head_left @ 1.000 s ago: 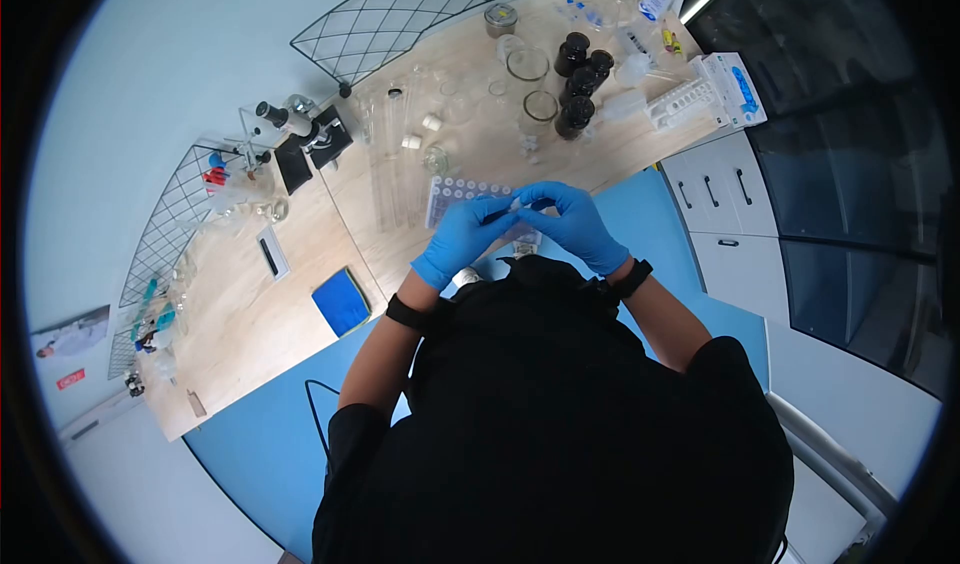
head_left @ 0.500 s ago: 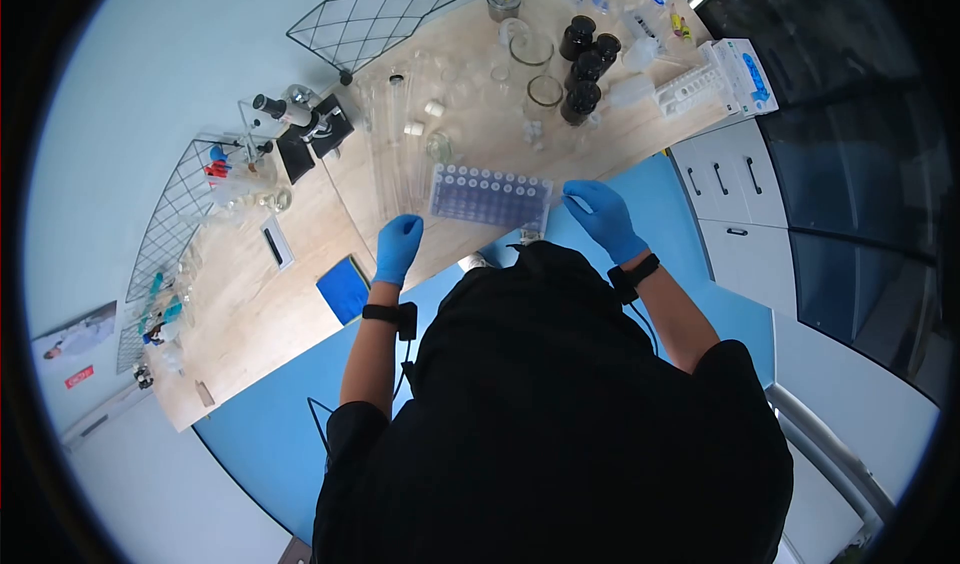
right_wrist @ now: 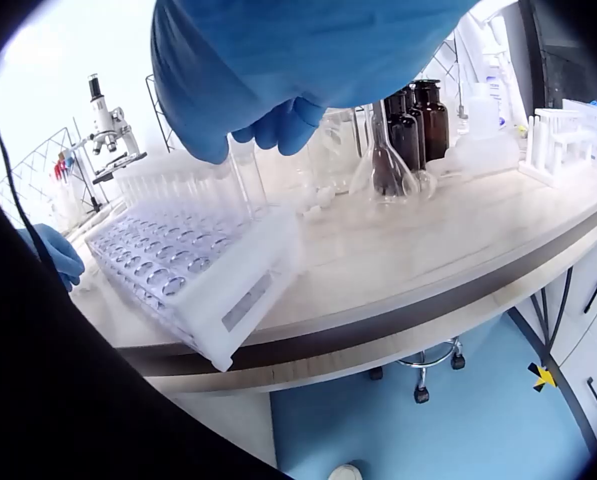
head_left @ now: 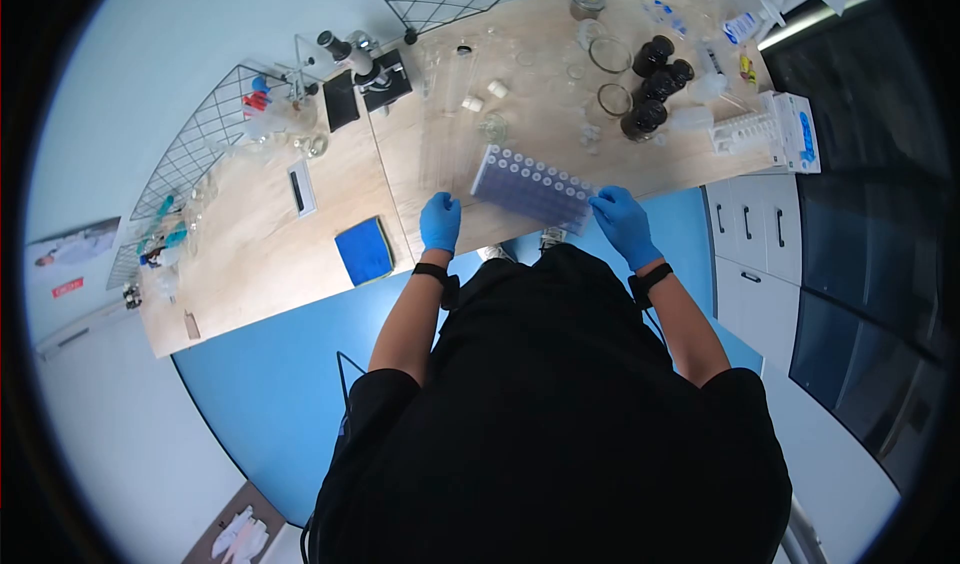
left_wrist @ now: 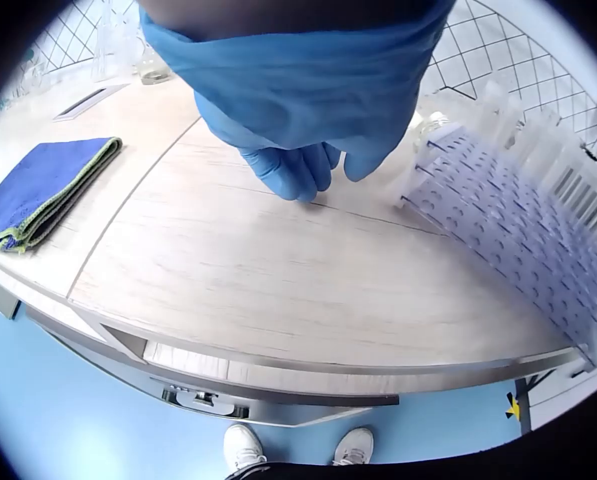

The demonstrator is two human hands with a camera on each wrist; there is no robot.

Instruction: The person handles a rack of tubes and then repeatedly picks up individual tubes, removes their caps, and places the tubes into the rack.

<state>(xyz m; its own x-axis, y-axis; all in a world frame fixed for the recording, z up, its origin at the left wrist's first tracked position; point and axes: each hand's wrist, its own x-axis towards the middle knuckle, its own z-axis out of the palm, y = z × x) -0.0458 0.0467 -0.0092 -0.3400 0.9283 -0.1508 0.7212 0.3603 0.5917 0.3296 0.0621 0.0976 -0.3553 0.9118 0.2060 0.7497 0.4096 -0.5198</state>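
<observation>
A purple-blue test tube rack (head_left: 530,201), with white-capped tubes along its far rows, lies at the front edge of the bench, its right end jutting over the edge. My right hand (head_left: 622,226), in a blue glove, is at that end. Under its fingers a clear test tube (right_wrist: 246,178) stands at the row's end, its top hidden in the pinch of thumb and fingers. My gloved left hand (head_left: 440,224) hovers low over the bench to the left of the rack. Its fingers are loosely bent, with nothing showing between them and the thumb.
Long glass tubes (head_left: 440,114) lie behind the rack. Brown bottles (head_left: 650,89) and clear glassware stand back right, near a white rack (head_left: 742,134). To the left are a folded blue cloth (head_left: 365,251) and a microscope (head_left: 365,69).
Both hands were together over the rack, then parted. My left hand withdrew left; my right hand moved right, then in to the rack's right end. The head view has turned.
</observation>
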